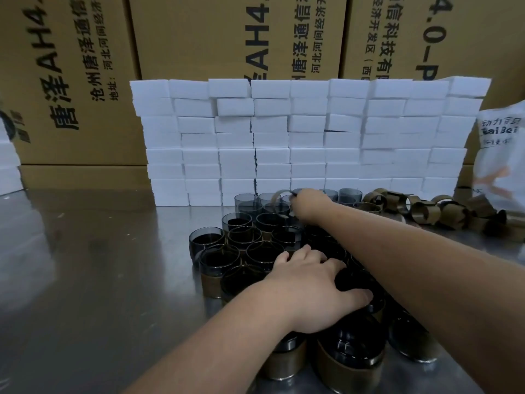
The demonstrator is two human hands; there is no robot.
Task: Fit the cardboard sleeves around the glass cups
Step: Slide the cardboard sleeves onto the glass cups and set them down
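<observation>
Left hand (315, 288) spread flat on near glass cups (247, 243), right hand (308, 204) pinching a cardboard sleeve (279, 203) over far cups

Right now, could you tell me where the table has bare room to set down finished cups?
The steel table is bare left of the cup cluster, up to the white blocks. The loose sleeves crowd the right, and both hands, left hand and right hand, work the centre.

In front of you a wall of stacked white foam blocks (306, 137) stands on the steel table (85, 280). Behind it rise big cardboard boxes (199, 35) printed with black characters. A white printed bag (501, 155) sits at your right.
</observation>
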